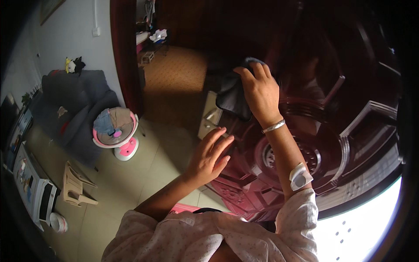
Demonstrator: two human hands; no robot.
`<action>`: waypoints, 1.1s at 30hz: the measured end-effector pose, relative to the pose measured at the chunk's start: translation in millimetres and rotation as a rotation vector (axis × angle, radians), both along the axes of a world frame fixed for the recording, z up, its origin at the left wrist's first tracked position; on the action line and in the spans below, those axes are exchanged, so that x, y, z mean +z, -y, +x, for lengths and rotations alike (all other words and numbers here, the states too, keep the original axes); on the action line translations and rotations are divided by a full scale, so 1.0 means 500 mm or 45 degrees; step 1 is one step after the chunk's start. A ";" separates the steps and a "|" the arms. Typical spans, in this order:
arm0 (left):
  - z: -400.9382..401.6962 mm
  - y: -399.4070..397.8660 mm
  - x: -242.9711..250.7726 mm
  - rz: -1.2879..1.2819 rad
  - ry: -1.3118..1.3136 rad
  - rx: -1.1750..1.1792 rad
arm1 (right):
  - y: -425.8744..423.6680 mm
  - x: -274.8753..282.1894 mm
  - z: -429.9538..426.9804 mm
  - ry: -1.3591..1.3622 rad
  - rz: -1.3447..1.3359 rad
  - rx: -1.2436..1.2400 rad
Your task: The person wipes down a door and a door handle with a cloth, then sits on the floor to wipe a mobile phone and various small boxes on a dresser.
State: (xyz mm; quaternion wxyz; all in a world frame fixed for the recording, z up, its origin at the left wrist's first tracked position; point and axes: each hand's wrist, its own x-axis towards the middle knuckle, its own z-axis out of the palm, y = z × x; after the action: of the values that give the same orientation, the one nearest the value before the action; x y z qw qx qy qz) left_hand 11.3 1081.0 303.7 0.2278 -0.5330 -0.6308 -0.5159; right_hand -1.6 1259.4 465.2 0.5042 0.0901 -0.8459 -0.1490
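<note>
A dark red-brown panelled door [330,131] with a glossy, carved surface fills the right side of the view. My right hand [262,91] holds a black cloth [234,98] against or close to the door's upper part, and the cloth hangs down to the left of the hand. Lower and to the left, my left hand [211,155] is held with its fingers apart and nothing in them. Just above its fingertips is the metal door handle [211,114] on its plate. A bracelet circles my right wrist.
A pink and white fan [126,147] with clothes draped over it stands left on the tiled floor. Behind it is a dark grey sofa [75,88] with a soft toy on top. A beige plastic chair [73,185] stands nearer. Through the doorway lies a brown patterned floor [176,68].
</note>
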 end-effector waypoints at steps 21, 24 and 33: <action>-0.284 0.254 -0.186 -0.206 0.691 0.202 | 0.037 -0.309 -0.218 0.213 -0.382 -0.176; -0.351 0.232 -0.193 -0.238 0.662 0.214 | 0.023 -0.309 -0.243 0.209 -0.479 -0.204; -0.564 0.111 -0.180 -0.381 0.788 -0.122 | 0.038 -0.346 -0.344 0.426 -0.954 0.224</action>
State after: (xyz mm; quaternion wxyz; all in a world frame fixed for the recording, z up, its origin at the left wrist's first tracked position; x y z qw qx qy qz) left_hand -270.8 1025.5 213.5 -0.0795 -0.4080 -0.7128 -0.5649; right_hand -173.8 1240.6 292.3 0.3687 -0.0046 -0.9008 0.2293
